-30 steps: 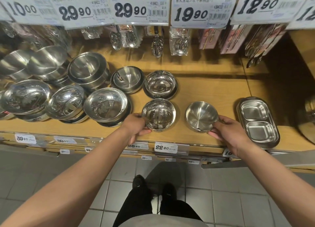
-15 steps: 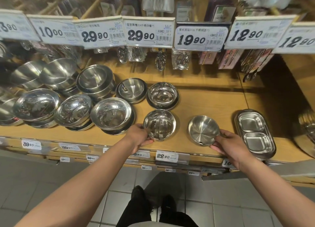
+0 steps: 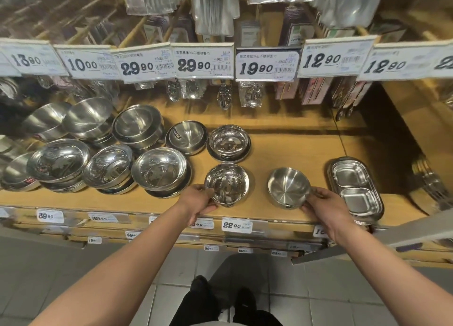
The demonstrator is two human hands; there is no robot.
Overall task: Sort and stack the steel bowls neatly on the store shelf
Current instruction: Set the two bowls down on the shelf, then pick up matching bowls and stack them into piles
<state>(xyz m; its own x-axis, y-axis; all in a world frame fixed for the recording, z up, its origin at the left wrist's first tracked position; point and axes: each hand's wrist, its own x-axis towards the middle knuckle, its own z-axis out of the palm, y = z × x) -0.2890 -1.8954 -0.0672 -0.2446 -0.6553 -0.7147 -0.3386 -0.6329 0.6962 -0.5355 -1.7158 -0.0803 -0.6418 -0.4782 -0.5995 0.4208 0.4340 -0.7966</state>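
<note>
1. Head view: two single bowls are held near the front edge of the shelf (image 3: 282,151). The polished bowl (image 3: 226,184) is pinched at its near-left rim by the left hand (image 3: 199,203); the brushed bowl (image 3: 288,187), right of it and apart, is gripped at its near-right rim by the right hand (image 3: 324,207).
2. Like finishes are best matched: the polished bowl probably belongs on the polished stack (image 3: 229,143) just behind it.
3. Both forearms are stretched forward, wrists low over the shelf edge.

A: Wooden shelf (image 3: 294,149), shiny bowl (image 3: 226,183) at the front edge!
B: Matte bowl (image 3: 288,187) right of it, divided tray (image 3: 355,188) further right, stacked bowls (image 3: 160,171) left.
</note>
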